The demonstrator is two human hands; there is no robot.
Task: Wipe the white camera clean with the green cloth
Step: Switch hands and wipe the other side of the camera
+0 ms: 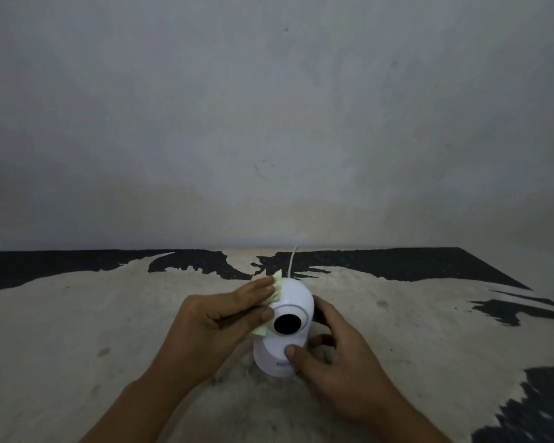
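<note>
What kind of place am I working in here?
Probably a dim, plain room at home or in a workshop, though it's hard to be sure. A worn table with black coating peeled to bare patches stands against a stained, unpainted-looking grey wall. The white camera has a white cable trailing back toward the wall.

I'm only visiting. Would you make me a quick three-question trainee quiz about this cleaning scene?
1. True or false: the left hand presses the green cloth against the white camera.
2. What does the right hand grip? A) the camera's base B) the cloth C) the white cable
3. Fill in: the cable runs from behind the camera toward the ____.

Key: 1 true; 2 A; 3 wall.
</note>
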